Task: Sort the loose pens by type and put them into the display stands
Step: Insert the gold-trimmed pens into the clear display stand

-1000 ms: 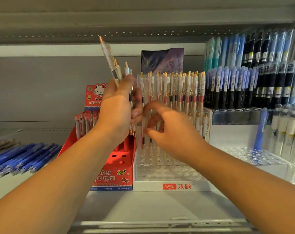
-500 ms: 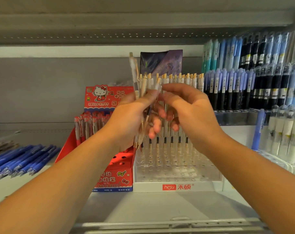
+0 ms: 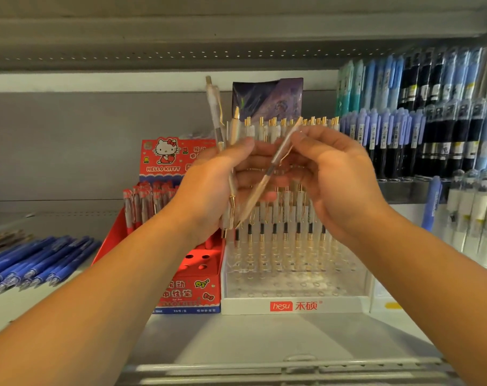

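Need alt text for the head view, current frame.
Two hands meet before a clear pen stand: the left hand grips a bunch of clear gold-trimmed pens upright, the right hand pinches a single pen, tilted. A red Hello Kitty stand sits to its left, loose blue pens lie far left, racks of blue and black pens on the right.
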